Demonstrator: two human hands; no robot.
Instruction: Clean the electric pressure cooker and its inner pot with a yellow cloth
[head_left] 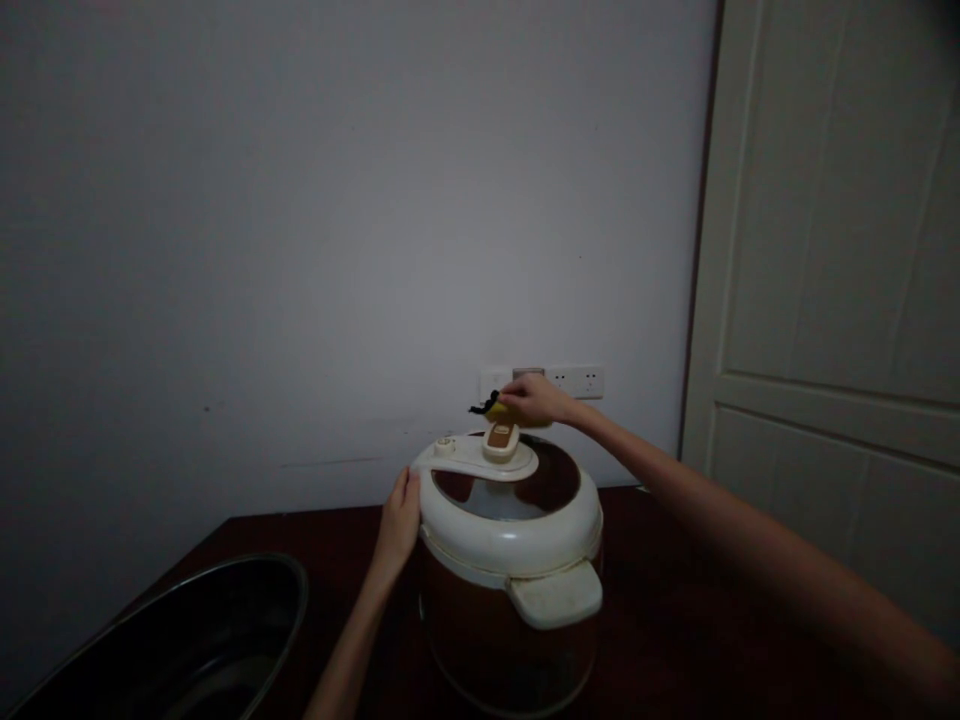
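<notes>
An electric pressure cooker (510,535) with a cream lid and brown body stands in front of me, its lid on. My left hand (399,512) is closed against the left side of the lid rim. Above the back of the lid, my right hand (534,398) pinches a small yellow cloth-like thing (501,410) with a black, frayed-looking end. Most of that thing is hidden behind my fingers, and its exact kind is unclear. Just below it rises the brown-and-cream lid knob (501,440). A cream side handle (556,596) juts out towards me.
A large metal basin (294,600) is at the lower left on the dark red table (352,535). Behind the cooker, wall sockets (581,381) sit on the pale wall. A light panelled door (817,300) stands to the right. The room is dim.
</notes>
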